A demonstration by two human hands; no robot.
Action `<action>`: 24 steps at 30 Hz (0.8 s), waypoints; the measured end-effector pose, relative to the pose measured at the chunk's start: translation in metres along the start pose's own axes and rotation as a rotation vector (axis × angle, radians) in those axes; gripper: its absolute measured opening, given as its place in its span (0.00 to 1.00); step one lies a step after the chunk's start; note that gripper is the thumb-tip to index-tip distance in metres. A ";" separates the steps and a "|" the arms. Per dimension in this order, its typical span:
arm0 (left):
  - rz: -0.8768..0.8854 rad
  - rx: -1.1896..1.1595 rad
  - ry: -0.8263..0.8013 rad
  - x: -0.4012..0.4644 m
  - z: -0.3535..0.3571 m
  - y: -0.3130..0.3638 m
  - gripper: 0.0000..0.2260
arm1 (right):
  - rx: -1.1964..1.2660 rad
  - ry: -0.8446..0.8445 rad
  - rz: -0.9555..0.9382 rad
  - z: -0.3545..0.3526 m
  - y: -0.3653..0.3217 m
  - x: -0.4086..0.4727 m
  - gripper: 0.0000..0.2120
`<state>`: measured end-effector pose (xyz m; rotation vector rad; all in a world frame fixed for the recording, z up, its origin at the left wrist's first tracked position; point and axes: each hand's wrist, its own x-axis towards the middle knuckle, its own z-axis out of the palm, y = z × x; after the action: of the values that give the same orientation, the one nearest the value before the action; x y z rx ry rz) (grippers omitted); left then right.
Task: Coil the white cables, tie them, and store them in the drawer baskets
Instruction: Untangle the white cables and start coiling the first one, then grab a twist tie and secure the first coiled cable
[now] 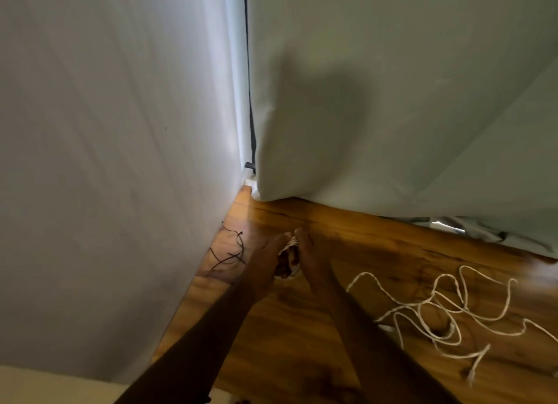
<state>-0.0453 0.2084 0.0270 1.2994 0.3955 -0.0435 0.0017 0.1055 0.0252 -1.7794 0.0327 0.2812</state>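
Note:
Both of my hands are stretched out low over the wooden floor, side by side. My left hand and my right hand hold a small coiled bundle of white cable between them, fingers extended forward along it. Most of the bundle is hidden by the hands. Several loose white cables lie tangled on the floor to the right of my right forearm.
Thin black ties lie on the floor left of my hands, by a grey cloth panel. A pale cloth hangs ahead and right, with a dark pole in the gap between the cloths.

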 end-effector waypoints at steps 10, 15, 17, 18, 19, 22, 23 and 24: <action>-0.073 0.099 0.178 -0.017 -0.093 -0.019 0.14 | -0.169 -0.211 -0.083 0.080 0.028 -0.005 0.17; -0.133 0.094 0.282 -0.019 -0.119 -0.025 0.14 | -0.314 -0.064 -0.001 0.100 0.053 0.002 0.17; -0.145 0.092 0.300 -0.018 -0.128 -0.028 0.14 | -0.437 -0.080 -0.038 0.102 0.066 0.004 0.13; -0.147 0.092 0.302 -0.017 -0.132 -0.029 0.14 | -0.503 -0.119 -0.065 0.103 0.072 0.004 0.11; -0.146 0.092 0.301 -0.016 -0.136 -0.030 0.14 | -0.562 -0.166 -0.088 0.105 0.080 0.004 0.09; -0.152 0.085 0.305 -0.013 -0.144 -0.034 0.14 | -0.702 -0.282 -0.082 0.112 0.092 0.004 0.13; -0.154 0.077 0.308 -0.012 -0.146 -0.035 0.13 | -0.747 -0.317 -0.104 0.115 0.095 0.004 0.13; -0.156 0.069 0.312 -0.011 -0.149 -0.037 0.13 | -0.798 -0.340 -0.143 0.118 0.096 0.003 0.13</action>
<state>-0.1036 0.3363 -0.0349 1.3446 0.7680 0.0147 -0.0322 0.1981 -0.0908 -2.4777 -0.5120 0.5398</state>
